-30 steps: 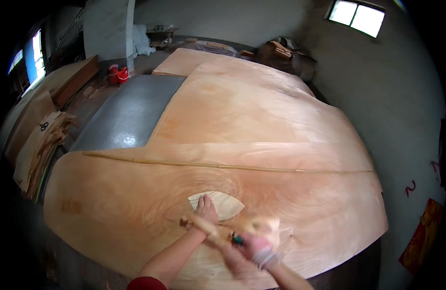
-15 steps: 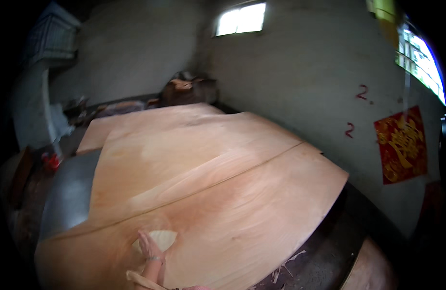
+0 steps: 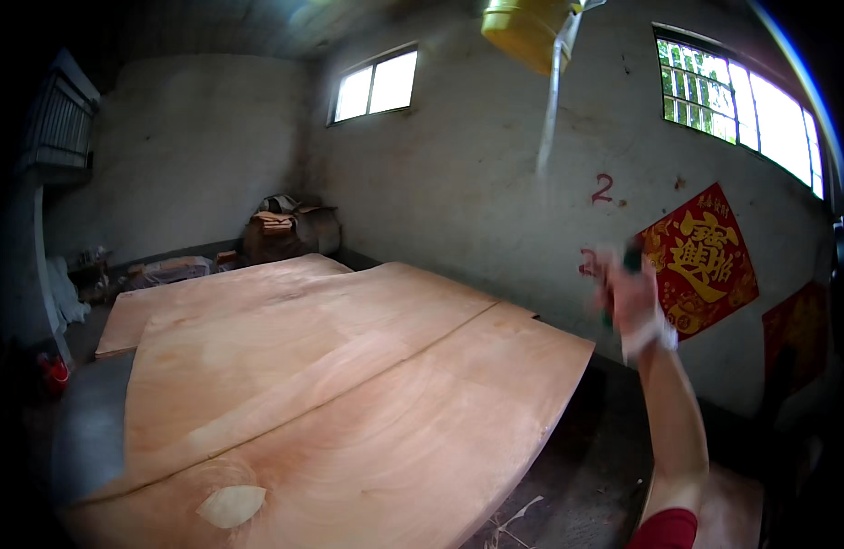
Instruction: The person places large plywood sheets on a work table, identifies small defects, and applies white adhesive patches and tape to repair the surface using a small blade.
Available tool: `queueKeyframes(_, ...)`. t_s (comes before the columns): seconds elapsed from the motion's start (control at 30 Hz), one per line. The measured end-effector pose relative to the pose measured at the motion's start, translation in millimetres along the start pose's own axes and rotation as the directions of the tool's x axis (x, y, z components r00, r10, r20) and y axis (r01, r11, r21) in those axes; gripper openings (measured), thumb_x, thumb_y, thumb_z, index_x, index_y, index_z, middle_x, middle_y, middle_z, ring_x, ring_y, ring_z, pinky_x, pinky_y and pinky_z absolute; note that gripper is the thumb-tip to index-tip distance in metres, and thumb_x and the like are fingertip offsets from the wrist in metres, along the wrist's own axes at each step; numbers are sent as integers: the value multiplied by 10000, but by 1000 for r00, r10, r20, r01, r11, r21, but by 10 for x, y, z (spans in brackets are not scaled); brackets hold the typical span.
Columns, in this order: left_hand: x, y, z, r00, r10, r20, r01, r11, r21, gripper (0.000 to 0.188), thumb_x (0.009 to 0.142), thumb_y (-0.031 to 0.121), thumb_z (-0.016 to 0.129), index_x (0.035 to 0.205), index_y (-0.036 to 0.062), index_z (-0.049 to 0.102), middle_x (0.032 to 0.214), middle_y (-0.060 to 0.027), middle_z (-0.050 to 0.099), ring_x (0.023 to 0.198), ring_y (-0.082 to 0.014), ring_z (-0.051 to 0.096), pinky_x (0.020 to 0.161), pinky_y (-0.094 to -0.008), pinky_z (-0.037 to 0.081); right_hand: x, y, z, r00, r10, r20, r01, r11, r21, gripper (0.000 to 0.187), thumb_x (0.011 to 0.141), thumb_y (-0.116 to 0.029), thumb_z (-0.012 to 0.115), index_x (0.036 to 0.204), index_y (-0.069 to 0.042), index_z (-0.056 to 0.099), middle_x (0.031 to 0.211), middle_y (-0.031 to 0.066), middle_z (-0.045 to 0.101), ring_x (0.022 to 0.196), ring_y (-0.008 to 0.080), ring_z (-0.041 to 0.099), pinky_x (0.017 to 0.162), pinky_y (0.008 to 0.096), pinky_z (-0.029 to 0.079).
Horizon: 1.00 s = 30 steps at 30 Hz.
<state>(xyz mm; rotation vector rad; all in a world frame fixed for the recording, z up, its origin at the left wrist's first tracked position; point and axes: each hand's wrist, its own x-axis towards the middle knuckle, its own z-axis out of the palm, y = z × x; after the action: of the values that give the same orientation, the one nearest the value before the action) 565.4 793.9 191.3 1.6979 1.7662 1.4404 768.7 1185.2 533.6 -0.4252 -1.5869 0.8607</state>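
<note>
Pale orange-brown wood sheets [image 3: 413, 439] spread broadly across the left and middle of the view, with a thin rod [image 3: 396, 364] lying diagonally over them. Near the lower left, a cream, leaf-shaped patch [image 3: 231, 506] lies on the nearest sheet, between the rod and the lower edge, well apart from the raised right hand [image 3: 634, 300]. That hand is blurred, held up before the wall beside a red diamond-shaped poster [image 3: 701, 256]; its fingers look curled around a dark green object [image 3: 633, 255], though exactly how they meet it I cannot tell. White material [image 3: 649, 339] wraps the wrist, and a dark red sleeve [image 3: 667, 530] covers the arm near the lower edge. The left hand is out of view, so its fingers cannot be told. Left of the sheets are a grey panel [image 3: 88, 430] and a red bucket [image 3: 53, 375]; pale scraps [image 3: 510, 532] lie on the dark floor. Overhead hangs a yellow container [image 3: 527, 35], between two bright windows.
</note>
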Motion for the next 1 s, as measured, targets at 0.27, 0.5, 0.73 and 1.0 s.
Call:
queueKeyframes(0.27,223,249,372,978,-173,117,186,976,-112,221,780,71,517,970,4,608,944,-172,607,897,-286,584,788,-345,457,1258,-969,1033,933,-47,358,-44,970,241,482,748,-444,632,1027,-58,555,701,-14,538,534,82,463,527,218,398)
queueKeyframes(0.5,331,43,431,982,-83,168,101,990,-101,250,843,87,483,1081,54,552,968,-101,598,819,-209,586,721,-310,462,462,-200,982,949,-121,293,33,957,288,322,833,-390,547,615,-177,442,484,-72,371,396,28,375,369,185,286)
queueKeyframes(0.73,1328,595,665,940,339,-34,-339,941,-7,677,786,189,561,1319,-31,206,1359,-216,222,1256,-346,240,1011,-395,253,-1904,999,535,945,282,168,-305,942,139,286,856,-339,501,903,-57,496,498,-4,441,363,68,414,319,185,306)
queueKeyframes(1.0,2108,1357,770,885,210,416,154,709,-688,298,792,176,565,1017,-5,488,1104,-204,473,983,-296,449,787,-361,364,-3250,1569,32,632,652,419,-761,626,173,225,801,-218,562,950,-53,530,724,39,542,631,144,520,531,260,419)
